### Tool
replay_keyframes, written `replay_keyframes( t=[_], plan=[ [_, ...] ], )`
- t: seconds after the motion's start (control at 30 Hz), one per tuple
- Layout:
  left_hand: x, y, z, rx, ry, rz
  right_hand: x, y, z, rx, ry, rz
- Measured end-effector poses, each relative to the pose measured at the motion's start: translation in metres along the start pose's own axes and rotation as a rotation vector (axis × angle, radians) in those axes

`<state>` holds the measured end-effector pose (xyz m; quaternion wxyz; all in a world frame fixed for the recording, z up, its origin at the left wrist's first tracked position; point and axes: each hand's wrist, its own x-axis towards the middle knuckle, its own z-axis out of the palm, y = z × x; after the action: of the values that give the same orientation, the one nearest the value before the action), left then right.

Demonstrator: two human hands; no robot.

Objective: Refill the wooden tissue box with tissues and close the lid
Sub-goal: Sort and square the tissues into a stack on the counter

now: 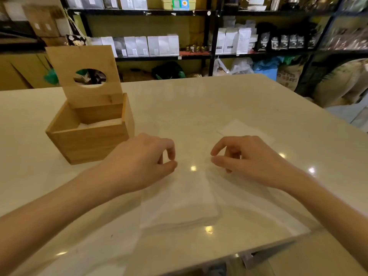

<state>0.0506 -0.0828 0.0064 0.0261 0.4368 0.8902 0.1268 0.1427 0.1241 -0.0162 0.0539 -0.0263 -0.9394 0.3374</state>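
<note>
The wooden tissue box (89, 140) stands on the table at the left. Its lid (83, 76), with a round hole, is tipped up and open. A low layer of white tissues (99, 123) lies inside. A flat stack of white tissues (179, 204) in a clear plastic wrapper (249, 206) lies in front of me. My left hand (139, 162) is at the stack's far left corner, thumb and forefinger pinched together on the wrapper. My right hand (245, 158) is at the far right corner, thumb and forefinger a little apart; whether film lies between them is unclear.
The pale glossy table (199, 108) ends close to me and at the right. A loose white sheet (239, 128) lies beyond my right hand. Dark shelves (211, 36) with bags and boxes stand behind the table.
</note>
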Motion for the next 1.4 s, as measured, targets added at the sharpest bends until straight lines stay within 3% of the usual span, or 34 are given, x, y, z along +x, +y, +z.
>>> replay_keyframes(
  t=[0.2,0.33,0.57,0.7,1.03,1.2,1.4],
  plan=[
    [0.081,0.039,0.005,-0.114,0.035,0.261,0.009,0.047,-0.044,-0.099,0.196,0.008],
    [0.137,0.049,0.034,-0.132,0.1,0.369,0.01,0.083,-0.045,-0.248,0.357,0.156],
    [0.21,0.033,0.077,-0.045,-0.011,0.302,0.012,0.101,-0.042,-0.617,0.315,0.252],
    [0.221,0.031,0.083,-0.007,-0.032,0.369,0.013,0.105,-0.041,-0.694,0.314,0.226],
    [0.208,0.039,0.073,-0.096,0.135,0.457,0.014,0.101,-0.04,-0.542,0.399,0.174],
    [0.184,0.033,0.057,-0.29,0.145,0.316,0.018,0.089,-0.049,-0.113,0.413,0.274],
    [0.139,0.02,0.021,-0.509,0.237,0.128,0.023,0.047,-0.07,0.173,0.47,0.118]
  ],
)
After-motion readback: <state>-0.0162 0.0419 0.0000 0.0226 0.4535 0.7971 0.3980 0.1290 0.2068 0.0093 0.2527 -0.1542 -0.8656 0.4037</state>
